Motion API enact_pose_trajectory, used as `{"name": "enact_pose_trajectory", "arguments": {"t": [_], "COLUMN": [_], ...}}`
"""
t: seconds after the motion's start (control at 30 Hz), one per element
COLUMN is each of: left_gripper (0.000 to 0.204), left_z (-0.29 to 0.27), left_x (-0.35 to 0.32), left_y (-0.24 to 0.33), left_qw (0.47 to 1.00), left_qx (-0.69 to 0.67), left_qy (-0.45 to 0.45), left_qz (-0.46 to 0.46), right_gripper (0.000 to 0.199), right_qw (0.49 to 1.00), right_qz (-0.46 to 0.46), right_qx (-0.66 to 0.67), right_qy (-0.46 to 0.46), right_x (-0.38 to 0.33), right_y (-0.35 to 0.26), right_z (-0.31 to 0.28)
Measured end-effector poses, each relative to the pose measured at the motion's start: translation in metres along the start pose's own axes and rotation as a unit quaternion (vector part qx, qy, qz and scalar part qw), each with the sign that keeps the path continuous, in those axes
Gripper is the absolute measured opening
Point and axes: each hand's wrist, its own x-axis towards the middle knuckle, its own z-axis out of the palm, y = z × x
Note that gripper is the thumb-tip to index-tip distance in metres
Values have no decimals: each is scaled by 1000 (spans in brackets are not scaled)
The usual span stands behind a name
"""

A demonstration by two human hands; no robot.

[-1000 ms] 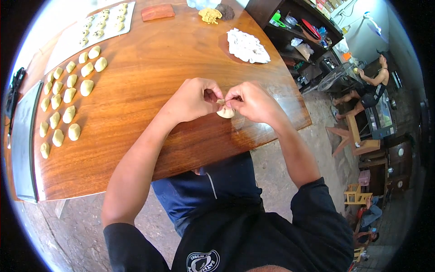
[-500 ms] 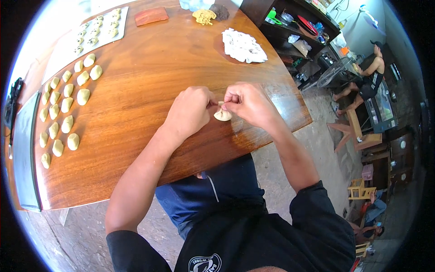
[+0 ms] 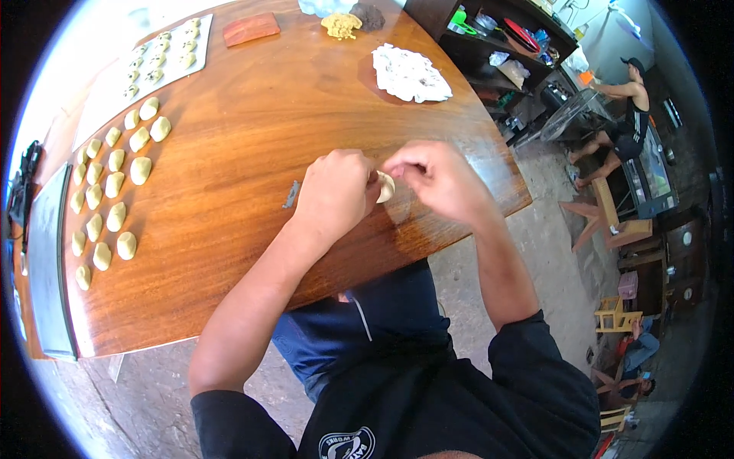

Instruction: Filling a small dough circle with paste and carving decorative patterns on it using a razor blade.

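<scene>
1. The left hand (image 3: 334, 187) curls around a pale dough piece (image 3: 387, 188), partly hiding it.
2. The right hand (image 3: 441, 182) is just beside it, fingers bent and blurred; whether they touch cannot be told.
3. Both are above the glossy wooden counter (image 3: 229, 153), near its front edge.
4. Dough balls (image 3: 115, 216) sit leftward in rows; a crumpled white sheet (image 3: 411, 75) lies ahead.
5. Rightward are dark shelves (image 3: 474, 55) and another person (image 3: 637, 103).

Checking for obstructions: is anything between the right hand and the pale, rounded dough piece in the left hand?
Nothing visible stands between the right hand and the pale, rounded dough piece in the left hand. A small grey object on the brown wooden table lies left of both hands.
</scene>
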Motion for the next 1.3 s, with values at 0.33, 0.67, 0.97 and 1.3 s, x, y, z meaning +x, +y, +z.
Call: {"name": "enact_pose_trajectory", "arguments": {"t": [0.33, 0.67, 0.97, 1.3], "left_gripper": [8, 18, 15, 13], "left_z": [-8, -6, -5, -9], "left_x": [2, 7, 7, -1], "left_y": [-5, -17, -26, 9], "left_qw": [978, 990, 991, 1000], "left_qx": [-190, -139, -121, -17], "left_qy": [-24, -14, -39, -7], "left_qz": [-79, -5, 47, -5], "right_gripper": [21, 11, 15, 17], "right_qw": [990, 984, 987, 955], "right_qz": [66, 88, -4, 49], "right_qx": [-56, 97, 143, 252], "right_qy": [-113, -117, -77, 145], "right_x": [15, 25, 4, -40], "right_y": [-3, 37, 30, 36], "right_z": [-2, 12, -2, 50]}}
